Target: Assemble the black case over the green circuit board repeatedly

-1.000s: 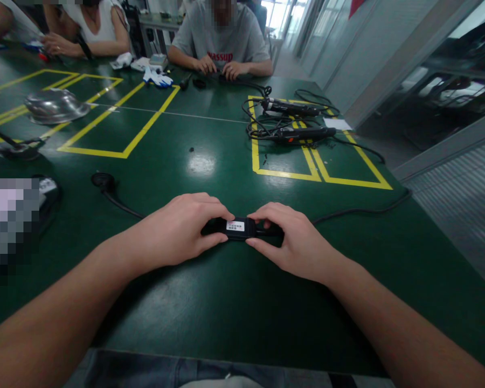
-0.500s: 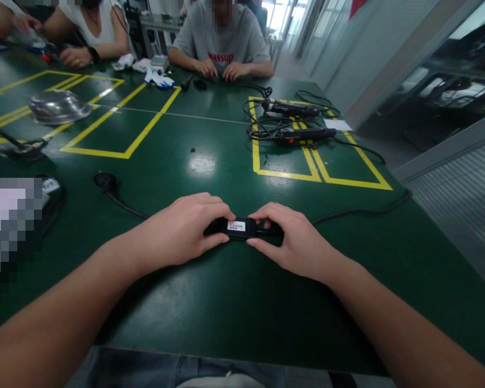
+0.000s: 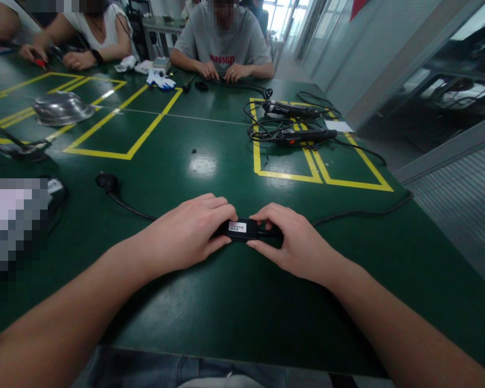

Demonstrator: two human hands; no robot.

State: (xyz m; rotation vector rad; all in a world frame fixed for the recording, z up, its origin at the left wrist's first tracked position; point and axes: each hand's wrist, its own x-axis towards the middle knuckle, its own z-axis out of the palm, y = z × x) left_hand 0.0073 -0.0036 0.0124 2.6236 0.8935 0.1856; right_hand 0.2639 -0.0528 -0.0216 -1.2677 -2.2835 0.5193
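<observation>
A small black box (image 3: 246,229) with a white printed label lies flat at the middle of the green table (image 3: 210,312). My left hand (image 3: 198,229) pinches its left end between thumb and fingers. At the box's right end, my right hand (image 3: 289,237) grips with thumb and fingertips. A black cable (image 3: 347,214) runs out from under my right hand to the table's right edge. To the left, the cable leads to a black plug (image 3: 107,182) resting on the table. My left palm hides part of the box.
Two black corded tools (image 3: 303,136) lie in yellow tape frames at the back right. A metal bowl (image 3: 62,108) and a dark tool (image 3: 23,148) are on the left. White-blue gloves (image 3: 160,81) lie further back. A person (image 3: 226,48) sits opposite, others at the far left.
My left hand has shifted slightly right along the box. My right hand has hardly moved. At the far left, a person's hand has moved with a red object.
</observation>
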